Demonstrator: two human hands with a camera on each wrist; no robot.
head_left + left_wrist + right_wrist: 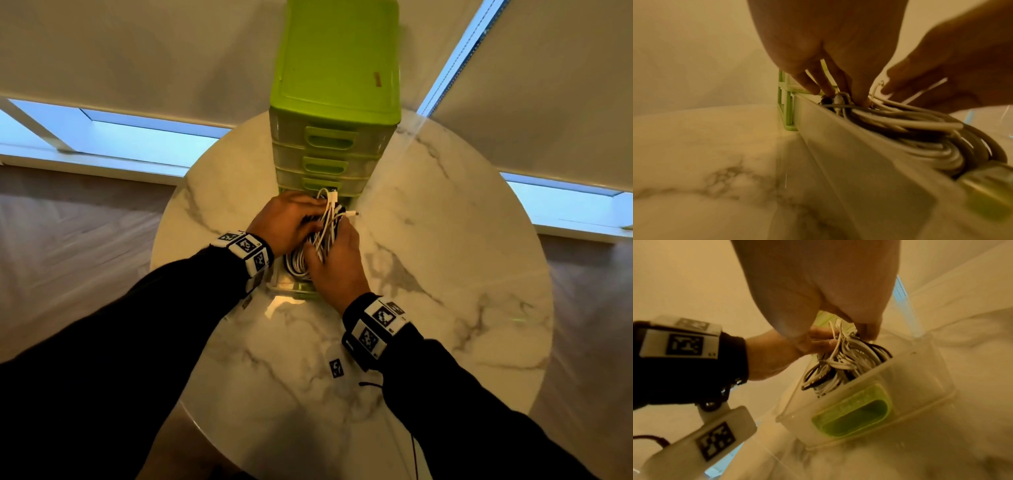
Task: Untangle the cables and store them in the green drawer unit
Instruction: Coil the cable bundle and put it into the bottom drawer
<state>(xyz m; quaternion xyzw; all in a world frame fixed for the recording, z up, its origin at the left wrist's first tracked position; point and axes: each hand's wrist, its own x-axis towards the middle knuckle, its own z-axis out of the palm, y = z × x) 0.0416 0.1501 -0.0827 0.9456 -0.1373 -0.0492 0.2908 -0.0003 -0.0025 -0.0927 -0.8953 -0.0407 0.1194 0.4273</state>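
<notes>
Both my black sleeves reach forward over the round marble table, and my hands meet on a bundle of white and dark cables just in front of the green drawer unit. My left hand presses down on the coil from the left with fingers extended onto the strands, while my right hand curls around the bundle from the near side, fingers and thumb wrapped about the loops. Most of the cables sit inside the pulled-out bottom drawer, a clear plastic tray with a green handle, though several loops and white plug ends rise above its rim between my hands. Above it, the unit's three other drawers are pushed in
</notes>
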